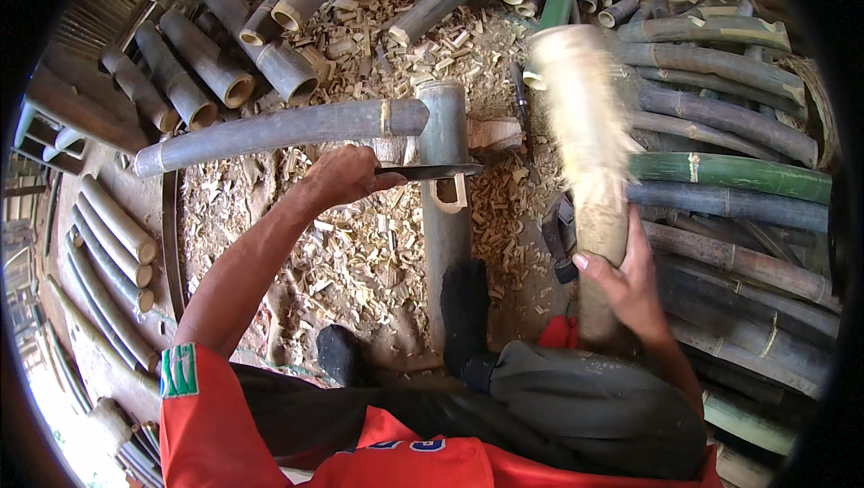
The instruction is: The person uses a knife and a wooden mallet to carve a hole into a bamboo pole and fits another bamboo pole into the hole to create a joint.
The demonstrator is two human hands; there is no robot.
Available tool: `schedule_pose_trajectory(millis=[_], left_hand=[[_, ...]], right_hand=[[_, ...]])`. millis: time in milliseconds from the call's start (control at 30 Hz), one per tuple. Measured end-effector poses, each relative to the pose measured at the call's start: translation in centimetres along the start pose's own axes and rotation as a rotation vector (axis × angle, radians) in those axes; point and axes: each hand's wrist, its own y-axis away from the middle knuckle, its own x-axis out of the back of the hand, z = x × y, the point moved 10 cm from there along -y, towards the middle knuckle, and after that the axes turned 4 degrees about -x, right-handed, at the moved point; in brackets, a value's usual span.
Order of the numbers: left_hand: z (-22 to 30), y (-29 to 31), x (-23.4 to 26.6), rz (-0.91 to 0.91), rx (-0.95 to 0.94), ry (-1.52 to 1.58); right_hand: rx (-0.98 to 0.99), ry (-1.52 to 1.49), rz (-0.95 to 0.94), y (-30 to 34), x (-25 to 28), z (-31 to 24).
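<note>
My left hand [346,175] is closed round the handle of a chisel-like blade [436,171], dark and narrow. The blade lies across an upright-running bamboo pole [443,250], at the far edge of a squarish notch [447,193] cut in its wall. A second grey bamboo pole [279,131] lies crosswise, its right end meeting the first pole beyond the blade. To the right, my right hand [623,268] grips a wooden mallet [585,119] with a pale, frayed head, raised and standing clear of the blade. My foot in a black sock [466,304] presses on the notched pole.
Wood chips [351,254] cover the ground around the poles. A thin dark tool [519,97] lies beyond. Stacked bamboo poles [738,173] fill the right side, with cut lengths [202,65] at the far left and more bamboo [117,223] at left.
</note>
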Motion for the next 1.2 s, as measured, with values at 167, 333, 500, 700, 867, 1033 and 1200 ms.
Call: schedule_pose_trajectory(millis=[167, 333, 500, 700, 867, 1033, 1200], left_hand=[[-0.5, -0.8, -0.5, -0.082, -0.006, 0.002], [2.3, 3.8, -0.7, 0.173, -0.246, -0.274], [5.6, 7.5, -1.3, 0.193, -0.396, -0.23], [-1.5, 4.2, 2.3, 0.166, -0.07, -0.174], [-2.9, 3.9, 2.2, 0.184, 0.011, -0.181], [-3.2, 3.1, 0.7, 0.086, 0.052, -0.12], [-3.4, 3.4, 1.3, 0.122, 0.01, -0.126]], right_hand=[[-0.327, -0.117, -0.505, 2.3, -6.7, 6.7], [-0.332, -0.286, -0.368, 0.3, -4.0, 4.3], [-0.169, -0.295, -0.175, -2.1, -2.5, 3.4], [-0.103, -0.202, -0.204, -4.1, -3.4, -0.2], [0.028, -0.105, -0.202, -4.2, -5.3, -3.4], [-0.033, 0.34, -0.533, -4.6, -9.9, -1.5], [0.123, 0.117, -0.342, -5.8, -7.3, -7.6]])
